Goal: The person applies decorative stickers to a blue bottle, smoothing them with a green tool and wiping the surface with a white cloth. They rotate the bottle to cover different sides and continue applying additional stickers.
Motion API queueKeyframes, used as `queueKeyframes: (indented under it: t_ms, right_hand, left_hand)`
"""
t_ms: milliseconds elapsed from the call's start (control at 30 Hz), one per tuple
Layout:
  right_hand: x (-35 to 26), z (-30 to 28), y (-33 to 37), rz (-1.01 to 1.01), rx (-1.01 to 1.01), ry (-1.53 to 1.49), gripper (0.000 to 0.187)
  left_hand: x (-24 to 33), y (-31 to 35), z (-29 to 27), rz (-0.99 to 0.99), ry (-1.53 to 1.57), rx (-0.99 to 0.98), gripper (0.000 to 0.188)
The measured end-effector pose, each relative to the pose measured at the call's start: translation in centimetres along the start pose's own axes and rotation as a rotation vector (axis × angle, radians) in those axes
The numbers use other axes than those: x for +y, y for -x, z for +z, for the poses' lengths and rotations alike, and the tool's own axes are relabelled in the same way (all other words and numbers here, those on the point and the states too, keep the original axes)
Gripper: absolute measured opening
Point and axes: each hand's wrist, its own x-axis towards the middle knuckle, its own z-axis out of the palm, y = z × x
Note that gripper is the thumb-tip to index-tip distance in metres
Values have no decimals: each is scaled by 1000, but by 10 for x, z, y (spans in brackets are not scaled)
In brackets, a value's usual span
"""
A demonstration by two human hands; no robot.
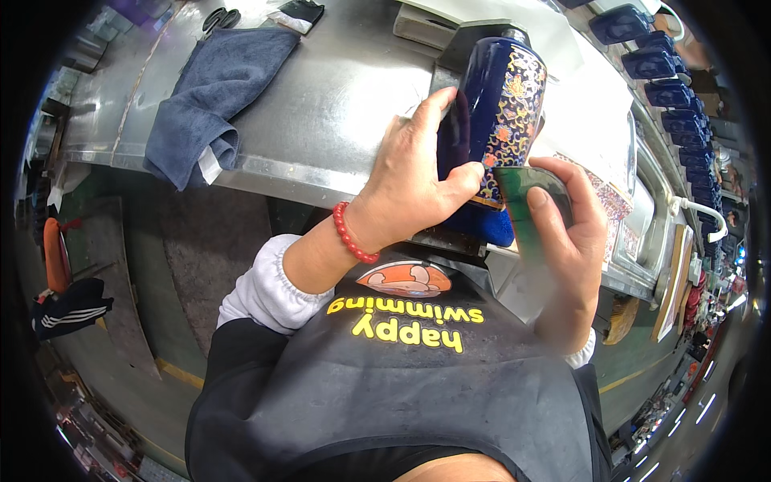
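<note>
A dark blue glazed bottle [478,100] lies on its side before me, its neck pointing away. A floral strip [516,108] in gold, orange and white runs along it. My left hand [418,165] is closed round the bottle's left side, thumb near its lower end; the other fingers are partly hidden. Between the thumb and fingers of my right hand [569,225] is a thin, translucent green scraper [516,201], its upper edge by the strip's lower end. A bright blue cloth [483,226] sits beneath the near end of the bottle.
A grey-blue towel [217,88] hangs over the metal table's [337,104] front edge, scissors [221,20] behind it. At the right are patterned sheets [602,189], a metal basin [645,217] and a white tap [707,213]. Several dark blue bottles [671,92] stand in a row beyond.
</note>
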Motion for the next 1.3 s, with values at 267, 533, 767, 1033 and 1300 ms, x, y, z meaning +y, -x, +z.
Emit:
queueKeyframes:
  t_ms: [267, 533, 767, 1033, 1300]
  right_hand:
    - [3, -1, 1, 2, -6, 13, 25]
    - [4, 0, 1, -44, 2, 36, 25]
    - [4, -2, 2, -13, -48, 65, 27]
    - [9, -4, 1, -119, -41, 116, 28]
    - [19, -9, 12, -251, 35, 129, 31]
  left_hand:
    - [-7, -6, 5, 36, 130, 82, 73]
    - [10, -3, -3, 63, -95, 53, 65]
    - [9, -4, -5, 104, -121, 70, 56]
    - [-4, 4, -17, 433, -110, 216, 19]
    - [-5, 33, 0, 705, -588, 209, 37]
